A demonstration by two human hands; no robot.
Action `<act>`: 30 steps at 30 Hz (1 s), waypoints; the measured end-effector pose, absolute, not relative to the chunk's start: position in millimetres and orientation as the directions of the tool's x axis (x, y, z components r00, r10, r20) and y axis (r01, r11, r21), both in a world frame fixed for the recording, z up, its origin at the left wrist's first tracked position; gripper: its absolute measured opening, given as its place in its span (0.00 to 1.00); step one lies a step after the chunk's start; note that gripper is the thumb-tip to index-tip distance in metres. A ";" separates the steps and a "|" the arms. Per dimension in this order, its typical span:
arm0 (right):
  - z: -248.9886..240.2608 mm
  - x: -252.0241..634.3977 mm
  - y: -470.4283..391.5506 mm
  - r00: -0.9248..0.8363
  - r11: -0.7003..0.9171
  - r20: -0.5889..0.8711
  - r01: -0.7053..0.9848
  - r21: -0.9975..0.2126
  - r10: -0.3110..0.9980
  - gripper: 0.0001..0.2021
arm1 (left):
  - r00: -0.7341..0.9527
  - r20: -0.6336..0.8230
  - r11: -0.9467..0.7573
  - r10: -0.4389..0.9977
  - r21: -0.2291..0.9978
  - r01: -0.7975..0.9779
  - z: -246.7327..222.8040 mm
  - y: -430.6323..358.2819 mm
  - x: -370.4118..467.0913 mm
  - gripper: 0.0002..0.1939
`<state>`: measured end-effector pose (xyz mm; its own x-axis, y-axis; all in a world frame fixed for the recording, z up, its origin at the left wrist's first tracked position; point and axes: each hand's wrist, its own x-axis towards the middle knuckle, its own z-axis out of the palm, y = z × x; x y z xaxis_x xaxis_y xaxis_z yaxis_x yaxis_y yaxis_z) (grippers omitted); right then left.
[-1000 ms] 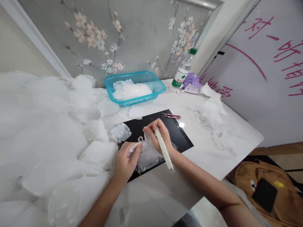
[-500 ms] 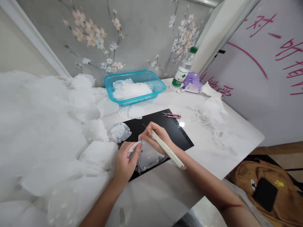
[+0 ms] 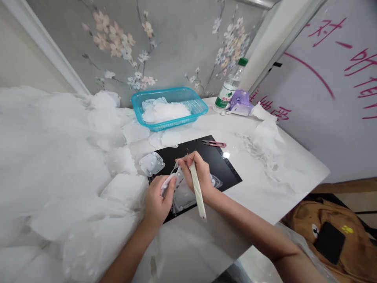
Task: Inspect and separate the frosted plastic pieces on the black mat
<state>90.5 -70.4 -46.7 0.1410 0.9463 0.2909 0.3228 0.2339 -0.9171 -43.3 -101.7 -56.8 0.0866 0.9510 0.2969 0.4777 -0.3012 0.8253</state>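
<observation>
My left hand (image 3: 157, 198) pinches a thin white plastic piece (image 3: 168, 183) between thumb and fingers, above a black mat (image 3: 222, 165). Close by on the right, my right hand (image 3: 198, 173) grips a slim tool with a pale wrapped handle (image 3: 197, 190); its thin dark tip points away from me. The right fingertips meet a narrow strip at the piece's upper edge. Under the hands lie translucent sheets (image 3: 184, 194), partly covered. Another translucent piece (image 3: 151, 163) rests at the mat's left edge, and pink-handled thread snips (image 3: 214, 144) lie at its far edge.
A large heap of white pieces (image 3: 59, 157) fills the left side. Behind the mat stands a blue basket (image 3: 141, 125) of similar pieces. A water bottle (image 3: 226, 92), a purple tissue pack (image 3: 240, 103) and white scraps (image 3: 265, 153) are right; a brown backpack (image 3: 306, 216) sits below.
My right hand has turned, swinging the tool's handle end left and toward me. A strip at the piece's edge now shows between the hands. My left hand keeps its hold.
</observation>
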 end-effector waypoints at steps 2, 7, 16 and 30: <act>-48.2 90.7 -69.1 0.162 0.225 0.289 0.326 -0.918 0.944 0.12 | 0.085 0.289 -0.294 0.953 0.832 0.469 -56.4 -102.1 -42.8 0.11; -45.5 90.5 -68.1 0.202 0.206 0.277 0.315 -0.926 0.939 0.13 | 0.064 0.255 -0.257 0.965 0.864 0.434 -56.3 -102.9 -42.9 0.10; -36.1 100.0 -60.3 0.181 0.226 0.245 0.120 -0.967 0.952 0.15 | 0.075 -0.108 0.107 0.991 0.994 0.021 -63.6 -93.9 -45.3 0.17; -45.2 110.6 -66.8 -0.038 0.311 0.311 0.218 -0.925 0.950 0.13 | -0.252 -0.332 0.230 0.909 0.904 -0.359 -60.9 -80.6 -45.8 0.23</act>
<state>110.6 -66.8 -45.2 -0.0376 0.9497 0.3109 0.2182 0.3114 -0.9249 -45.8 -80.6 -60.9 -0.2519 0.9092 -0.3316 -0.3595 0.2302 0.9043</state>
